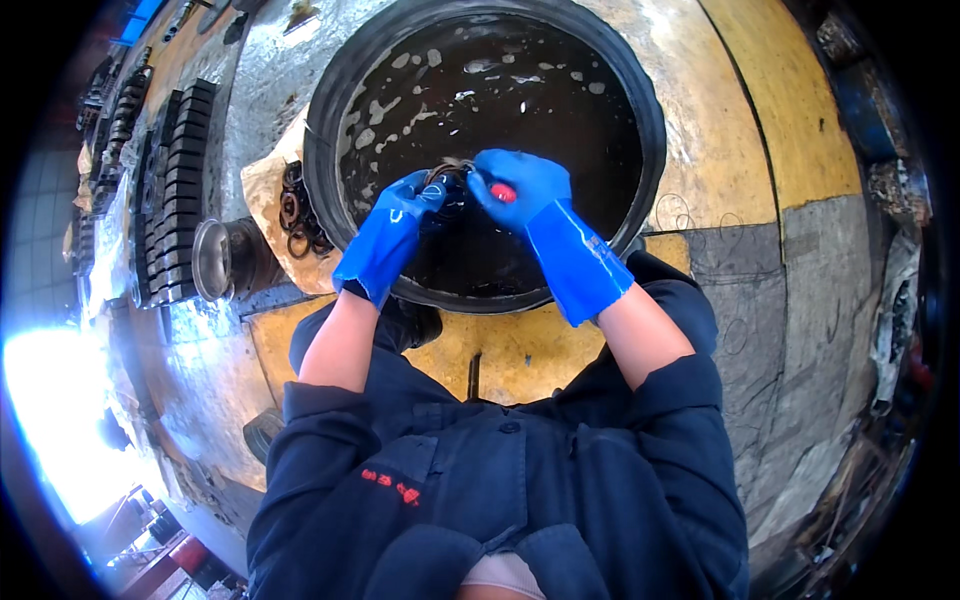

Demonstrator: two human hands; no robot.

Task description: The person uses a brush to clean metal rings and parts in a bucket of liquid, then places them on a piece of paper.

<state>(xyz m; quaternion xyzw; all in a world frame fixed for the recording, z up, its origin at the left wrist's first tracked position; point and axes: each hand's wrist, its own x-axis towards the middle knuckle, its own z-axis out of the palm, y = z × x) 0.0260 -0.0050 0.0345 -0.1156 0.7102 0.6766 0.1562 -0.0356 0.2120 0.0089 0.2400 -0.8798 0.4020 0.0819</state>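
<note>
Both my hands wear long blue rubber gloves and meet over a wide round black tub [322, 150] of dark liquid with patches of foam. My left hand [398, 212] is closed round a dark metal ring [447, 176], part of which its fingers cover. Against the ring's right side, my right hand [525, 188] grips a red-handled tool [503, 193]. Only a bit of red shows between the fingers, and the tool's working end is too small to make out.
Left of the tub, several dark rings [297, 215] lie on brown paper [262, 185]. A round metal cup-like part [212, 260] and a row of black blocks [182, 180] stand further left. The floor has worn yellow panels [800, 130] and grey panels [830, 260].
</note>
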